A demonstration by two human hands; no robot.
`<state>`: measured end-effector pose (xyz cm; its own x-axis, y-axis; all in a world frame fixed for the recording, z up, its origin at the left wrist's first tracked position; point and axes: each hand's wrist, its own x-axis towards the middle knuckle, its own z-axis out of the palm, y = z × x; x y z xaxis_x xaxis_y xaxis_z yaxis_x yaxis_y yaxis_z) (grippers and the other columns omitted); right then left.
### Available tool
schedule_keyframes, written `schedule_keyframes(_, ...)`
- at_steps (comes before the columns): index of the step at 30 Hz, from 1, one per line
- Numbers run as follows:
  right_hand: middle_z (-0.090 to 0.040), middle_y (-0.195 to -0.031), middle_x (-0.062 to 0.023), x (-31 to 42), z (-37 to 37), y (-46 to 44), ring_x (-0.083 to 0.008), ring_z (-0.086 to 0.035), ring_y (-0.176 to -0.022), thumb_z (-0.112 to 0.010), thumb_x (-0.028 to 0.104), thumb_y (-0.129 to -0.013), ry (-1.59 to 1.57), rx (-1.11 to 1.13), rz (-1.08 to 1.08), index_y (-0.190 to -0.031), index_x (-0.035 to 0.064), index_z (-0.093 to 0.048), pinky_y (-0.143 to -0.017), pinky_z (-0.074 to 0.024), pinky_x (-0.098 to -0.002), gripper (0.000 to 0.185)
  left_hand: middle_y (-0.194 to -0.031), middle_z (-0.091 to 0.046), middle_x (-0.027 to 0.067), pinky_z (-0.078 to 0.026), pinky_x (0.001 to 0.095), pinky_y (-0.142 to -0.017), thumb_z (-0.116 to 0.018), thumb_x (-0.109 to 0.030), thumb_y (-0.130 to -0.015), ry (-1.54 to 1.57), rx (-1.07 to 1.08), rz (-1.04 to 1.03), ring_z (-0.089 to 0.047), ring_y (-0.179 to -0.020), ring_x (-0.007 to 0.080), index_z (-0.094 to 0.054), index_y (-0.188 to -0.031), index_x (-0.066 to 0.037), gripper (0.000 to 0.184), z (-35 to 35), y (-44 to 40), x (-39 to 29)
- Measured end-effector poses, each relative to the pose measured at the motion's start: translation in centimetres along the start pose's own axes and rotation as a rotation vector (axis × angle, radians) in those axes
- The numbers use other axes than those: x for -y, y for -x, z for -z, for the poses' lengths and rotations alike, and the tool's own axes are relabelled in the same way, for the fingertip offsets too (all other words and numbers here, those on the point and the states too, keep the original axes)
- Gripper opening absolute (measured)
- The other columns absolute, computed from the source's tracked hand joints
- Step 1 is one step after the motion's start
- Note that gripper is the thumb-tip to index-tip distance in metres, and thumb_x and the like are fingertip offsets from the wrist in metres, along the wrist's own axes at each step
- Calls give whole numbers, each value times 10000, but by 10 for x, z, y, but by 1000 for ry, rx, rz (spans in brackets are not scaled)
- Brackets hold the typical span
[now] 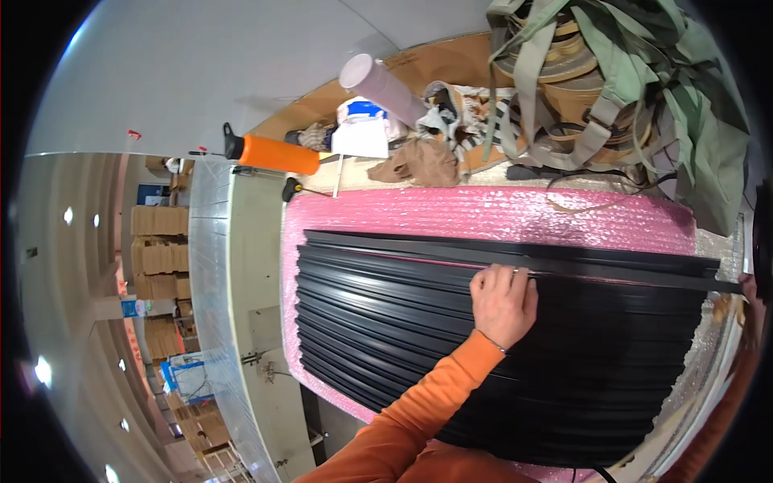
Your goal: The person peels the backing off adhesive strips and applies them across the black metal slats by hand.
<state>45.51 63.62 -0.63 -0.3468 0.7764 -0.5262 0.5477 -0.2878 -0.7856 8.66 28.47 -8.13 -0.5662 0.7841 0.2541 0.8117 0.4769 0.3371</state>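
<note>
"Black, long and slender: how did the top strip [636, 274] lie from your end of the feed?"

"I saw it along the far side of the ribbed black strips [386, 322], over the pink bubble wrap [483, 209]. The left hand [503, 304] had its fingers bent down on it near the middle; I couldn't tell whether they pinched it or only pressed."

"And the right hand [750, 299]?"

"At the frame's edge, beside the strip's far end, too cut off for me to read its grip."

"What did good handling call for?"

"Light, even support at both places, I judged. Such a thin length could have twisted or scuffed its neighbours, so I favoured keeping it level and straight."
</note>
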Motion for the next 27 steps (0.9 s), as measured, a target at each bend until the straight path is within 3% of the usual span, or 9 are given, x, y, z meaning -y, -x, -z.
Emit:
schedule_keyframes(1, -546, -961, 4, -46, 13, -26, -104, -486, -881, -661, 233, -784, -102, 24, 90, -762, 130, -517, -704, -391, -269, 179, -921, -555, 87, -360, 396, -796, -622, -131, -745, -12, 20, -16, -528, -875, 262, -591, -986, -52, 256, 0, 1, 1)
schedule_keyframes(2, -573, -992, 5, -36, -5, -22, -115, -505, -889, -656, 229, -780, -65, -131, -44, -800, 144, -545, -703, -389, -263, 141, -915, -550, 92, -365, 414, -767, -631, -133, -734, 4, 16, -21, -527, -883, 277, -575, -947, -60, 232, 0, 1, 2)
schedule_keyframes(3, -589, -1018, -2, -33, -10, -20, -119, -517, -905, -657, 218, -771, -1, -177, -13, -855, 131, -575, -713, -404, -274, 147, -919, -553, 96, -362, 423, -768, -636, -126, -727, 34, 79, 2, -526, -887, 282, -572, -980, -61, 268, 2, -1, 2)
schedule_keyframes(5, -612, -992, -31, -2, -34, -14, -122, -545, -859, -663, 188, -746, 35, -96, -35, -853, 71, -631, -711, -432, -270, 162, -947, -569, 105, -361, 434, -810, -631, -112, -736, -38, 13, -29, -529, -940, 293, -576, -1018, -51, 293, 2, 0, -5)
schedule_keyframes(8, -608, -958, -66, -13, -38, -30, -103, -553, -724, -663, 131, -736, -16, -41, -35, -762, 30, -642, -642, -434, -231, 106, -1010, -576, 115, -348, 424, -875, -597, -105, -768, -32, 2, -36, -526, -1012, 295, -590, -1046, -21, 291, -8, 1, -9)
schedule_keyframes(9, -602, -1014, -75, -16, -41, -33, -94, -541, -737, -648, 110, -750, -54, -7, -25, -726, 32, -615, -636, -449, -246, 88, -1026, -578, 115, -342, 417, -893, -585, -101, -777, -44, 2, -31, -524, -1030, 294, -594, -1054, -11, 291, -10, 2, -8)
schedule_keyframes(15, -638, -865, -78, -23, -53, -43, -86, -535, -616, -665, 75, -765, -123, -16, -81, -716, 32, -592, -567, -446, -213, 97, -1013, -587, 111, -333, 398, -894, -542, -150, -817, -105, -8, -54, -531, -1022, 275, -610, -1030, 7, 274, -11, 2, -10)
schedule_keyframes(21, -565, -639, -20, -16, -64, -42, -74, -499, -525, -670, 63, -768, -116, -39, -56, -657, 55, -546, -493, -409, -205, 167, -1055, -564, 137, -340, 403, -906, -528, -116, -835, -95, -1, -48, -512, -1031, 307, -590, -1101, 7, 299, -10, 5, -14)
schedule_keyframes(27, -549, -602, -17, -15, -67, -39, -74, -495, -511, -655, 27, -774, -104, -52, -61, -653, 45, -544, -471, -394, -205, 165, -1047, -545, 146, -351, 417, -882, -526, -139, -850, -96, -31, -55, -504, -987, 302, -597, -1092, 17, 296, -13, 10, -10)
